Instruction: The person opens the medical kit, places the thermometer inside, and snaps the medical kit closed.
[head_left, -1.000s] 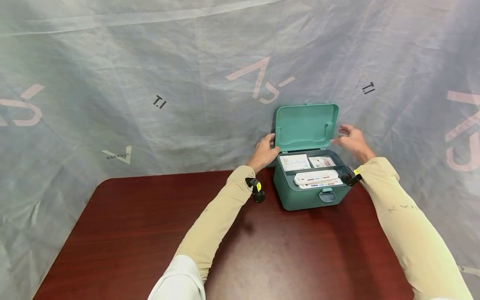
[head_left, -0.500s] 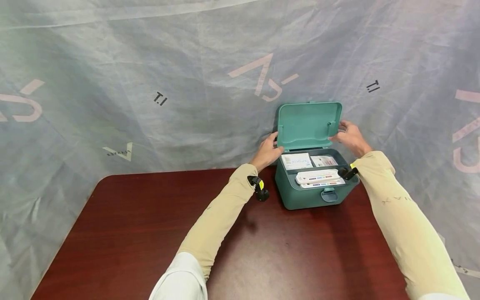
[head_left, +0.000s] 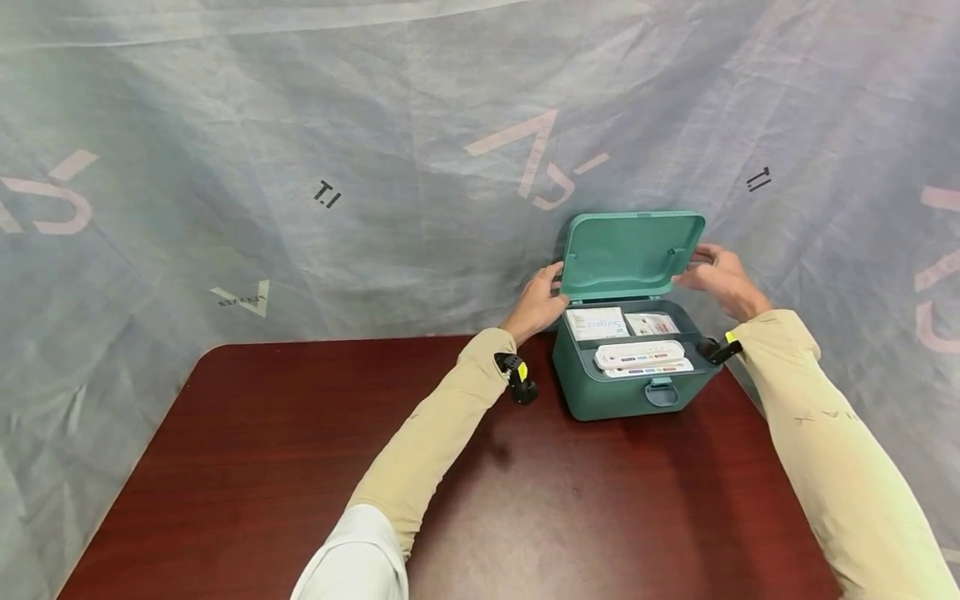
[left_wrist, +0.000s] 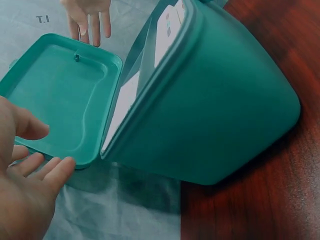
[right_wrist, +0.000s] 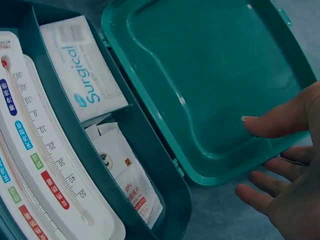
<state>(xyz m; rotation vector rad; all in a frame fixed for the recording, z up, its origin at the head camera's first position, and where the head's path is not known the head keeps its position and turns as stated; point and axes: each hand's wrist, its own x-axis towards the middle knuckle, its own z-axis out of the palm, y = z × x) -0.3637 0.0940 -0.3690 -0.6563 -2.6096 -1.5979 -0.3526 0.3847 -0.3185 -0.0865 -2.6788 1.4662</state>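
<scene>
A green box (head_left: 618, 398) stands on the table at right with its hinged lid (head_left: 633, 254) raised. At the lid's left edge is my left hand (head_left: 534, 302), fingers loosely bent along the rim and thumb held off its inner face. My right hand (head_left: 723, 279) is at the opposite edge; the right wrist view shows its thumb in front of the lid and its extended fingers (right_wrist: 270, 182) past the rim. Two white thermometers (right_wrist: 60, 150) lie in the box's front compartment. Behind them sit a white packet marked "Surgical" (right_wrist: 82, 67) and a smaller white packet (right_wrist: 127, 175).
The dark red wooden table (head_left: 300, 442) extends left and toward me. A grey printed sheet (head_left: 360, 167) hangs behind the box and at both sides. A latch (head_left: 662, 392) is on the box's front. Wrist cameras (head_left: 522, 385) sit on both sleeves.
Both hands have come in to the lid's side edges; the right hand was slightly apart from it a second ago. The lid now looks tipped a little forward.
</scene>
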